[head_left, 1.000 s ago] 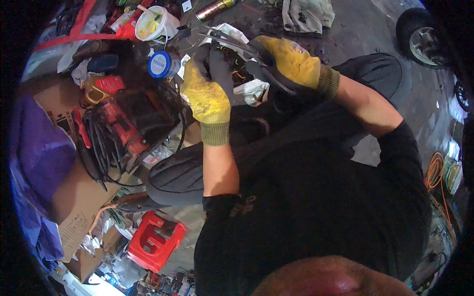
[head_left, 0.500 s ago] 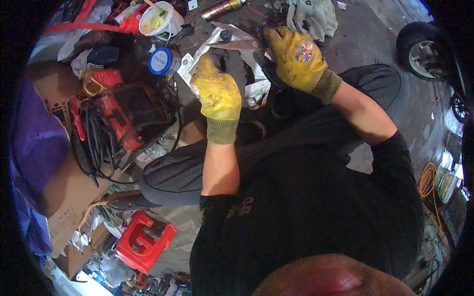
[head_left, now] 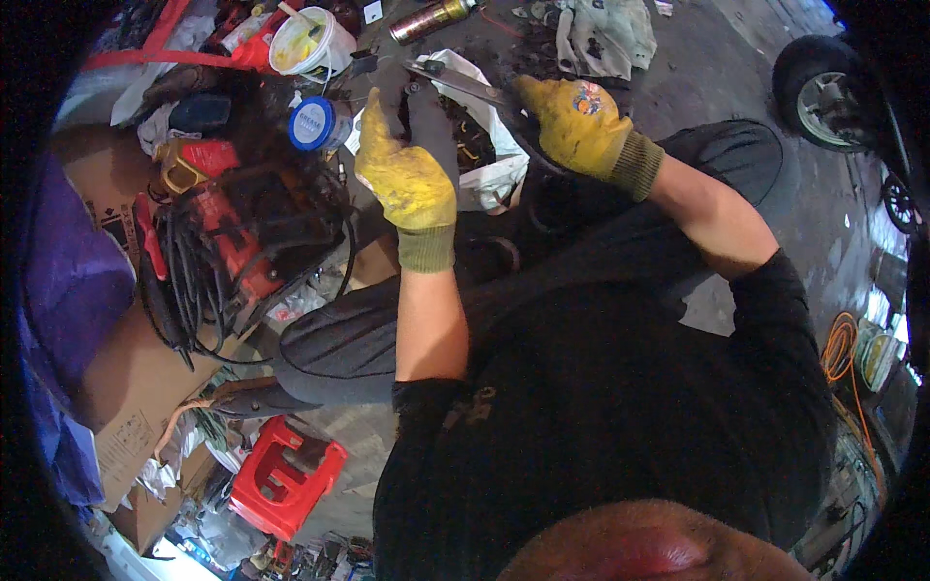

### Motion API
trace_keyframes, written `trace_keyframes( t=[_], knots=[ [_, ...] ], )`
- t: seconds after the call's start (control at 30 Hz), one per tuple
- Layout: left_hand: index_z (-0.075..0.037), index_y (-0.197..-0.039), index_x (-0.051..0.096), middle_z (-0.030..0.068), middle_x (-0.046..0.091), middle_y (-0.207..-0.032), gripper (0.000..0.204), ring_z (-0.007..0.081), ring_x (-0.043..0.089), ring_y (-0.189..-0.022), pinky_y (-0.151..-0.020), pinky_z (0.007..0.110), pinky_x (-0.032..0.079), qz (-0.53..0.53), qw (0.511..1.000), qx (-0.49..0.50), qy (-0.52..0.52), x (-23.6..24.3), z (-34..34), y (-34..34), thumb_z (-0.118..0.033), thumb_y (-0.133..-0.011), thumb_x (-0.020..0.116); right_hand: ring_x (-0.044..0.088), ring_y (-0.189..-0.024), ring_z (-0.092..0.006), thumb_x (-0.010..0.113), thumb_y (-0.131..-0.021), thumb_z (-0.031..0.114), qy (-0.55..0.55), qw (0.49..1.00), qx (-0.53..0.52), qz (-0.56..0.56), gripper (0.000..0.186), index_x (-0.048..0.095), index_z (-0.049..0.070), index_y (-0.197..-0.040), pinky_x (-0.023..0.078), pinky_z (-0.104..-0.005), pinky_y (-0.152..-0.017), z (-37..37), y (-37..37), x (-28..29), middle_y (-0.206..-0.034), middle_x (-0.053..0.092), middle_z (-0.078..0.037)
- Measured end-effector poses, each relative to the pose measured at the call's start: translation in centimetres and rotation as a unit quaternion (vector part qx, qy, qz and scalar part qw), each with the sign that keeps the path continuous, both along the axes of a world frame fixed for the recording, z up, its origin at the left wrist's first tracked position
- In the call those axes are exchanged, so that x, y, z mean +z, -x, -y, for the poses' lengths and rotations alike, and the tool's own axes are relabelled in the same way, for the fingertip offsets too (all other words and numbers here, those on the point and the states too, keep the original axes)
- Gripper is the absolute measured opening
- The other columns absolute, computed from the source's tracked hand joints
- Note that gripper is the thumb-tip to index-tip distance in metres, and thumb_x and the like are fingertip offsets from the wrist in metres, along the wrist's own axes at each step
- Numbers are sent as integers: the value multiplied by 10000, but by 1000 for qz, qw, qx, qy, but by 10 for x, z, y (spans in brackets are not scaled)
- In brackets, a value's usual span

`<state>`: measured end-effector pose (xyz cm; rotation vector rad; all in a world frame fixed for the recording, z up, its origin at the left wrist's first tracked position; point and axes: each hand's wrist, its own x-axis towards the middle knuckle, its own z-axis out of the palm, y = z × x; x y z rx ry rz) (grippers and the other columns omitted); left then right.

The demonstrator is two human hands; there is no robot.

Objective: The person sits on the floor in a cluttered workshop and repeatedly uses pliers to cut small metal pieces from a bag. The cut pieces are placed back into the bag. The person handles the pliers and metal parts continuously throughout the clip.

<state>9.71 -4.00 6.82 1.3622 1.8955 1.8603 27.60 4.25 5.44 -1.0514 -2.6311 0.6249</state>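
Note:
A white plastic bag (head_left: 504, 172) lies in front of me, its top gaping, with dark small parts (head_left: 475, 145) showing inside; their kind is unclear. My left hand (head_left: 407, 179), in a yellow glove with an olive cuff, is closed on the bag's left side, beside a dark grey flap (head_left: 433, 121). The fingertips are partly hidden. My right hand (head_left: 581, 126), also gloved in yellow, grips scissors (head_left: 465, 85) by the handles, which its fingers mostly cover. Their blades point left above the bag's far edge and look closed together.
Left of the bag stand a blue-lidded tub (head_left: 315, 124) and a white bucket (head_left: 312, 44). A spray can (head_left: 431, 21) and a grey rag (head_left: 605, 37) lie beyond. Nearer left are a red corded power tool (head_left: 228, 237) and a red stool (head_left: 286, 474). A wheel (head_left: 828, 97) is at right.
My left hand has shifted slightly left, and the bag's top now gapes wider, showing its dark contents. The scissors' blades have come together and tilted, with the right hand a little lower.

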Motion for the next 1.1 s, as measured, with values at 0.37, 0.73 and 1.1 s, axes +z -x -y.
trace_keyframes(
  t=[0.37, 0.73, 1.1],
  knots=[
    [-18, -1423, 537, 110, 678, -1265, 489, 246, 695, -1098, -870, 339, 589, 437, 863, -229, 110, 49, 18, 5, -256, -1010, 646, 693, -1020, -389, 653, -910, 184, 66, 997, -27, 31, 430, 599, 60, -1319, 555, -468, -840, 0, 1, 17, -1117, 712, -221],
    [76, -1372, 526, 207, 667, -1228, 587, 284, 724, -1078, -916, 369, 604, 350, 866, -323, 152, 18, 21, 32, 226, -855, 293, 708, -1008, -377, 633, -893, 158, 18, 995, 56, -77, 472, 578, 84, -1357, 567, -466, -848, -11, -12, -15, -1090, 729, -188],
    [6, -1199, 687, 93, 746, -1002, 355, 167, 708, -783, -661, 285, 538, 316, 892, -214, 241, 30, 20, 4, -170, -903, 775, 699, -994, -382, 663, -870, 168, -47, 995, 71, -60, 496, 568, 64, -1346, 560, -463, -845, -8, -9, -21, -1071, 717, -202]
  ],
)
